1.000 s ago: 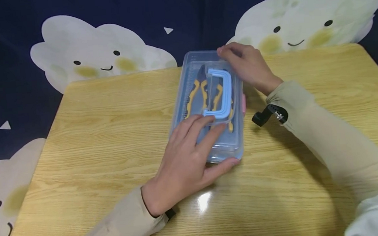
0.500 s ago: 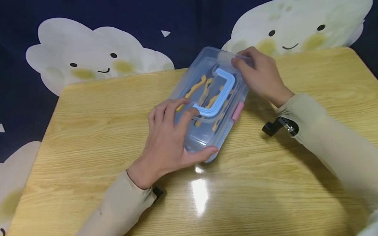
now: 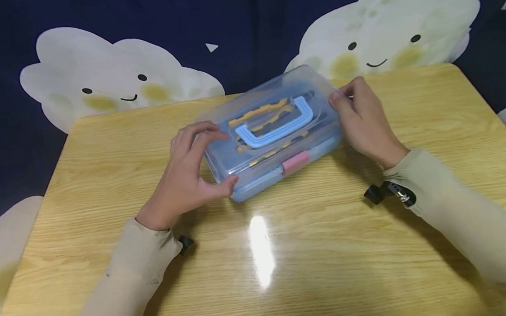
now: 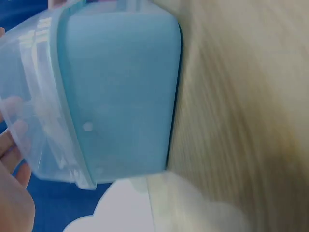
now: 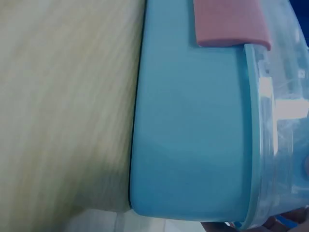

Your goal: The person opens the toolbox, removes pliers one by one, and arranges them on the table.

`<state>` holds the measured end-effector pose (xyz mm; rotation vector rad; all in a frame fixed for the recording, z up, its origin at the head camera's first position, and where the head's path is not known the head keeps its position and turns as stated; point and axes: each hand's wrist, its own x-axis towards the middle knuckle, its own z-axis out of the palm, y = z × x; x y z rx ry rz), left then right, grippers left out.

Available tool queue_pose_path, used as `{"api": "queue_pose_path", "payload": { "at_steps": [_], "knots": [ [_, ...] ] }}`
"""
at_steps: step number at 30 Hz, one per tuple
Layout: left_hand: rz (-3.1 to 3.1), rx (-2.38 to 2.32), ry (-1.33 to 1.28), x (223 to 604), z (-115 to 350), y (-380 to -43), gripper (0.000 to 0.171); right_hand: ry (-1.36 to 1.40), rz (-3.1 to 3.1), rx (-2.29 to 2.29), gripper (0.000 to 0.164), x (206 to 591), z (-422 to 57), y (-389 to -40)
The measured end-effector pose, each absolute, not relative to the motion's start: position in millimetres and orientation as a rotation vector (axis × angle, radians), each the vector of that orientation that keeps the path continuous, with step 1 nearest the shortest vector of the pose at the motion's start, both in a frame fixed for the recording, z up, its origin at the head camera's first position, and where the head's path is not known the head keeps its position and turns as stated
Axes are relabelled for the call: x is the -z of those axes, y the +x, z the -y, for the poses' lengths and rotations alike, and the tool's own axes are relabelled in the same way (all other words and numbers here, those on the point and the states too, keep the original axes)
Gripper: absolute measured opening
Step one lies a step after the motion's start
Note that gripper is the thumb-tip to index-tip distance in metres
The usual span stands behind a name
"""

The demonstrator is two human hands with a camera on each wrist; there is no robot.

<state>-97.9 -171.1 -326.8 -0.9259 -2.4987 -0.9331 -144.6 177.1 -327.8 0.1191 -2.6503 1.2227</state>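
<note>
A plastic toolbox (image 3: 273, 126) with a clear lid, a light blue base and a blue carrying handle (image 3: 277, 129) sits slantwise on the table. Its lid is down, and a pink latch (image 3: 295, 163) is on the front side. Through the lid, pliers (image 3: 258, 112) with yellow-orange grips show, partly covered by the handle. My left hand (image 3: 187, 175) holds the left end, thumb at the front corner and fingers over the lid. At the right end my right hand (image 3: 363, 119) grips the box, thumb on the lid's edge; its other fingers are mostly hidden.
The box stands on a wood-grain table (image 3: 314, 252), towards its far edge. Behind hangs a dark blue cloth (image 3: 252, 34) printed with smiling clouds. Each wrist wears a small black camera mount (image 3: 385, 194).
Both hands have turned the toolbox from lengthwise to nearly crosswise, bringing the pink latch round to the front. My left hand has moved left, the right hand slightly right and nearer.
</note>
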Motion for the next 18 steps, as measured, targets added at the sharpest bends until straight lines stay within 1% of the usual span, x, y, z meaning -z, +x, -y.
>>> {"api": "queue_pose_path", "payload": {
  "at_steps": [9,18],
  "knots": [
    [2.584,1.229,-0.899,330,184,-118,0.061,0.133,2.579,-1.241,0.039,332,-179,-117],
    [2.45,1.65,-0.846,338,187,-132,0.059,0.126,2.58,-1.257,0.036,334,-179,-94]
  ]
}}
